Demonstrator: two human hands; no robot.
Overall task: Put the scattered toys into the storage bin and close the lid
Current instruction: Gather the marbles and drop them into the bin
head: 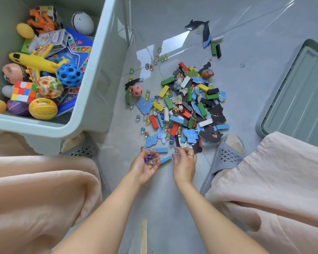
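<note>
The left hand (145, 166) was held palm up and cupped, and a few marbles (148, 158), blue and clear ones, were cradled in its curled fingers. The right hand (184, 162) was held just beside it, palm down; a clear marble (177, 152) seemed to be pinched at its fingertips, though this could not be told for certain. A ring (191, 155) was worn on one of its fingers. Both hands were kept low over the floor (246, 99), at the near edge of the pile of toys (189, 103), where coloured wooden blocks, puzzle pieces, small figures and more marbles were heaped. A pink ball (136, 90) was seen at the pile's left edge, and a dark whale cut-out (200, 26) well beyond its far edge. The storage bin (97, 70) was stood open at the left, already partly filled with balls, a yellow toy plane (33, 61) and a puzzle cube (23, 91). The lid (301, 92) was laid on the floor at the right, apart from the bin.
</note>
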